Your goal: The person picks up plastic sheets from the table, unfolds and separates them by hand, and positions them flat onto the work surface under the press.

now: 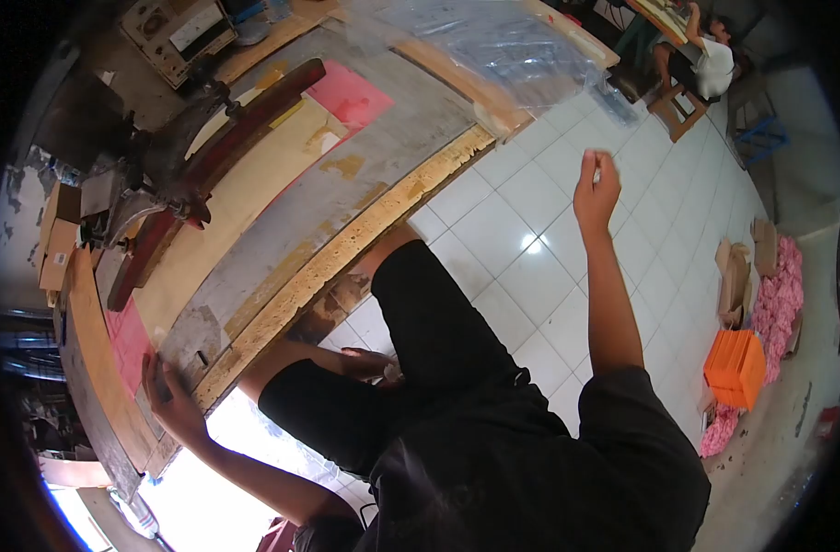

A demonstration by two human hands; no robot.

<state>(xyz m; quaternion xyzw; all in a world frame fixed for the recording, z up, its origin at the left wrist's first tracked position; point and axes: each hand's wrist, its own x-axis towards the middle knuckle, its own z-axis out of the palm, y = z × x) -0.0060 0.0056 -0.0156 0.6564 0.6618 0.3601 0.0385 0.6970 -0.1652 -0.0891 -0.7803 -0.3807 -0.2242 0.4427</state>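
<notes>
My left hand [173, 405] rests at the near left of the worktable, fingers apart at the table's worn front edge [346, 253]. Close to its fingertips lie a pink sheet [125, 345] and a small dark piece [202, 357]. Over the floor to the right, my right hand [597, 191] is raised away from the table, its fingers curled and pinched together. Whatever is between them, if anything, is too small to make out. Across the tabletop runs a long dark red bar [226, 175] of a metal machine [148, 202], above a cream board [226, 207].
Clear plastic sheeting [493, 46] covers the table's far end. Another person [710, 64] sits at the upper right. On the tiled floor [493, 230] at right are an orange container [735, 368], pink material [781, 294] and brown cardboard [735, 281]. A cardboard box [59, 235] stands at left.
</notes>
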